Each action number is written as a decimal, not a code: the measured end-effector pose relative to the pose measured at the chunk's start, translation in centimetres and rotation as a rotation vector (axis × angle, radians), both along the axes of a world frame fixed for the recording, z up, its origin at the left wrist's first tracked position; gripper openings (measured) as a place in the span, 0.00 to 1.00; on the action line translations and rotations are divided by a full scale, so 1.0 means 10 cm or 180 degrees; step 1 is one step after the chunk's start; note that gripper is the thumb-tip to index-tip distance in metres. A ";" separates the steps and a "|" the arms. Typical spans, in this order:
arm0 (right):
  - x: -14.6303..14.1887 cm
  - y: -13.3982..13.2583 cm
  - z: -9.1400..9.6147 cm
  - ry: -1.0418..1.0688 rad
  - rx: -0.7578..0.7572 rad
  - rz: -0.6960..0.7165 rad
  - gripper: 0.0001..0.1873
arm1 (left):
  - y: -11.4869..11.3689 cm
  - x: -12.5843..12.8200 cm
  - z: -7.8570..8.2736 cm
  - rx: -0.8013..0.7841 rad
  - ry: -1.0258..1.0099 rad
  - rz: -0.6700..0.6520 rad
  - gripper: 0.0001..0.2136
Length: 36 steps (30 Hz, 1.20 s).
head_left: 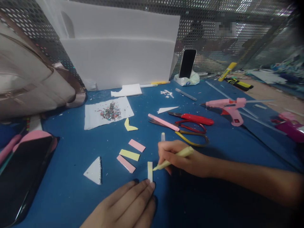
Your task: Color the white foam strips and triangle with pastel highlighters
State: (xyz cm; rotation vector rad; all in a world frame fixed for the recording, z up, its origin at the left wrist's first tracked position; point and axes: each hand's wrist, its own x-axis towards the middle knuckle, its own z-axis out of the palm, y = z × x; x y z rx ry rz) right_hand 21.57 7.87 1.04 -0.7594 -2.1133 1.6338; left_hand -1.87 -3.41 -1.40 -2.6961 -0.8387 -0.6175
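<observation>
Right hand (181,160) clamps pale yellow marker pen (174,157), tip at small white strip (150,171); left hand (128,205) flat, fingertips pinning one end. Strip could pivot, ink straying onto blue mat (71,190).

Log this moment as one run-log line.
right hand: holds yellow marker, tip at white strip | left hand: fingertips press strip's near end | surface: blue table

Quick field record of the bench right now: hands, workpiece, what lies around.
left hand: flat on the table, fingertips at the near end of the strip
right hand: grips a marker, tip at the strip's right edge
strip: small, pale, lying flat
left of strip: pink strips, yellow strip, white triangle
beyond right hand: scissors, glue gun
</observation>
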 end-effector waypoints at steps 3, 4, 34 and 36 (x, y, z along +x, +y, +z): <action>0.00 0.00 0.01 0.0031 0.0009 -0.0037 0.16 | 0.00 0.01 0.00 -0.0009 -0.0011 0.0017 0.15; 0.00 0.00 0.01 0.0032 0.0020 -0.0045 0.14 | 0.00 0.01 0.00 0.0003 -0.0019 0.0020 0.16; -0.01 0.01 -0.01 0.0037 0.0034 -0.0074 0.16 | -0.01 0.00 -0.02 0.0011 -0.0050 0.0012 0.15; -0.01 0.00 0.00 0.0041 0.0016 -0.0097 0.15 | 0.00 0.01 -0.01 0.0010 -0.0053 0.0022 0.15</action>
